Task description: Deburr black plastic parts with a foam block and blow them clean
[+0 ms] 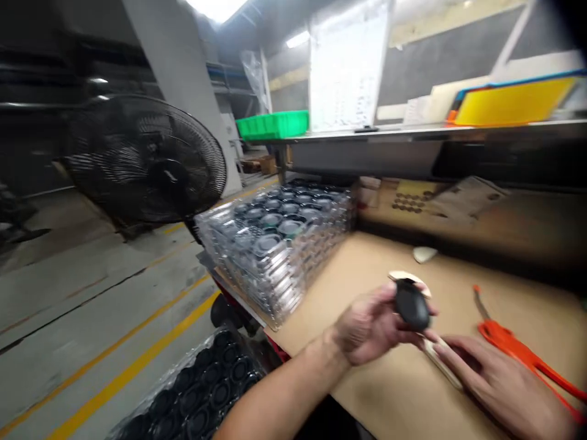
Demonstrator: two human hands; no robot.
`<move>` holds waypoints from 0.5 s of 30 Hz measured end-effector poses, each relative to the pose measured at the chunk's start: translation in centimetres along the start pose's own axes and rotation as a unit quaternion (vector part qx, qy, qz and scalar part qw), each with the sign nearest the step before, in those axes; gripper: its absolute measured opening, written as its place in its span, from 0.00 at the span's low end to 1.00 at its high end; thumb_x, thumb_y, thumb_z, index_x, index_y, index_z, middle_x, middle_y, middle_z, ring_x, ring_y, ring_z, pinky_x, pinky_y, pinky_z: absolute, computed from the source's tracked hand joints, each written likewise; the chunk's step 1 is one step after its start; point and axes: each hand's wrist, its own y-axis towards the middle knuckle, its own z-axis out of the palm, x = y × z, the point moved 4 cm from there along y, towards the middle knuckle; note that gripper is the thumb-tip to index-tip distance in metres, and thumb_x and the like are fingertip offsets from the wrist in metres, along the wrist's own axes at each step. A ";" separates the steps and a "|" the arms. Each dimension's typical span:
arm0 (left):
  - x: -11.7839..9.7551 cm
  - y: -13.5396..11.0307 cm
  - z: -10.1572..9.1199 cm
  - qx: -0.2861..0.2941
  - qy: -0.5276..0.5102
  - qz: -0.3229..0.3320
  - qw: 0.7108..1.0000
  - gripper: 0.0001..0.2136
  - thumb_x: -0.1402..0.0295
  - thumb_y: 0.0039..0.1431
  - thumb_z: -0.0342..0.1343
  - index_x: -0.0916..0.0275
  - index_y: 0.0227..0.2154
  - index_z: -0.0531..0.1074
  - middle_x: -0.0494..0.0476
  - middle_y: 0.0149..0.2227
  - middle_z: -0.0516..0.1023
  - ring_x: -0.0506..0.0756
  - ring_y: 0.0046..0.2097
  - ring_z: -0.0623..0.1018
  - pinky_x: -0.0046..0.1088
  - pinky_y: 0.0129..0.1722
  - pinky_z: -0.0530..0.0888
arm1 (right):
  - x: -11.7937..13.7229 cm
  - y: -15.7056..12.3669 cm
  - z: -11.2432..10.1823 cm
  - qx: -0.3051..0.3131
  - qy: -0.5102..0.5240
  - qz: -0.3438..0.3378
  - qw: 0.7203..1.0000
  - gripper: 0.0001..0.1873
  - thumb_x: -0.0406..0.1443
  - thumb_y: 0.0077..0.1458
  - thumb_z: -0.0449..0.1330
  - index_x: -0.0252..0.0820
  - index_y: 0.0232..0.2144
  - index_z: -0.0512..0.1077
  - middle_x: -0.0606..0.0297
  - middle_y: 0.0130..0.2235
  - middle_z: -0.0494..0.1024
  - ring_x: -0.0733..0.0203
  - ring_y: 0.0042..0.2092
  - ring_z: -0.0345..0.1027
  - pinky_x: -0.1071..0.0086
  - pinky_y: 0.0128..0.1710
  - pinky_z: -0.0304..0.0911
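Note:
My left hand [373,327] is closed around a round black part [411,305] with a smooth, dull face, held above the brown work surface. Just behind that part shows a cream-coloured curved piece [410,280]; whether the same fingers hold it I cannot tell. My right hand [499,379] is close by on the right, its fingers closed on a narrow cream-coloured strip [443,363] and its fingertips near the black part's lower edge. An orange air blow gun [504,339] lies beside the right hand. Farther back rests a small white rounded piece [424,254].
Stacked clear plastic trays [284,263] of round dark parts stand on the table's left. Another tray of black parts [202,385] sits lower down. A black fan [160,165] stands left. The shelf [339,135] holds a green bin [275,125] and a yellow bin [513,102].

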 end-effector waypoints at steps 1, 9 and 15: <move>-0.2 -1.4 -0.2 -0.011 -0.004 0.002 1.000 0.34 0.45 0.52 0.68 0.64 0.55 0.75 0.65 0.45 0.81 0.56 0.35 0.82 0.31 0.37 0.76 | -0.3 -0.7 -0.6 0.031 0.005 0.030 0.999 0.32 0.66 0.62 0.50 0.52 0.39 0.80 0.62 0.38 0.81 0.50 0.37 0.76 0.58 0.36 0.72; -1.9 -9.6 0.5 -0.235 0.504 0.147 0.818 0.36 0.61 0.50 0.73 0.62 0.61 0.69 0.64 0.54 0.78 0.56 0.46 0.79 0.33 0.49 0.76 | 0.8 -0.3 -1.4 0.076 -0.011 0.095 0.993 0.33 0.65 0.65 0.46 0.52 0.43 0.79 0.66 0.43 0.80 0.52 0.44 0.74 0.57 0.44 0.67; -1.0 -11.7 2.5 -0.214 0.748 0.279 0.563 0.43 0.64 0.56 0.68 0.64 0.70 0.53 0.63 0.53 0.78 0.56 0.51 0.79 0.32 0.54 0.78 | 0.4 -0.5 -1.6 0.074 -0.036 0.096 0.992 0.34 0.64 0.64 0.45 0.51 0.42 0.79 0.66 0.44 0.81 0.50 0.45 0.75 0.57 0.42 0.66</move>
